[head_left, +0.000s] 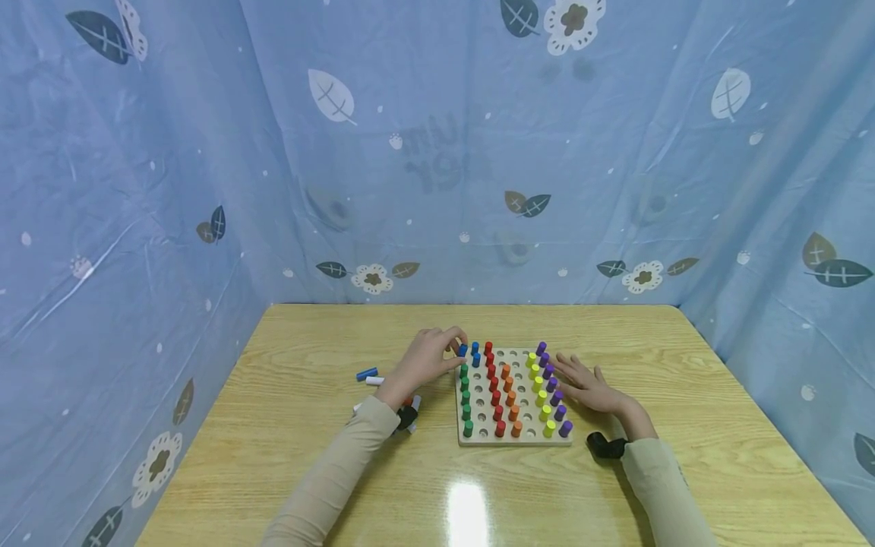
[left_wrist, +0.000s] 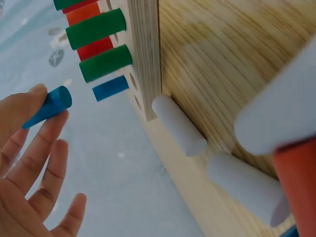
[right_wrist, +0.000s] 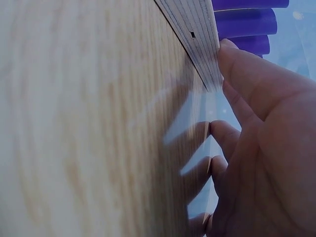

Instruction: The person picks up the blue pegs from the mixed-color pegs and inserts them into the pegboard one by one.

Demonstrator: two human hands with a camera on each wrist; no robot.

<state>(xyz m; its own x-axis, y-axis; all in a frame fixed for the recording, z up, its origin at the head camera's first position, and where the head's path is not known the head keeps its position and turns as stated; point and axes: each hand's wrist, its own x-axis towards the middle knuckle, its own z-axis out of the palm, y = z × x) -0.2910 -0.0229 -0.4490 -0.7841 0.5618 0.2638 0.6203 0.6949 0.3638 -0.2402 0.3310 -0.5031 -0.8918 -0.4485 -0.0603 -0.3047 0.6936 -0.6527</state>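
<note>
Over the far left corner of the wooden pegboard, my left hand pinches a blue peg between thumb and forefinger. The left wrist view shows this peg apart from the board, tilted, with bare holes in the nearby edge row. Two other blue pegs stand in the second column. Green pegs fill the nearer part of the left column. My right hand lies with fingers extended at the board's right side, thumb touching its edge beside the purple pegs.
Left of the board lie loose pegs: a blue one, white ones and an orange-red one, partly behind the left forearm. Red pegs, orange pegs and yellow pegs stand in columns. A patterned curtain surrounds the table.
</note>
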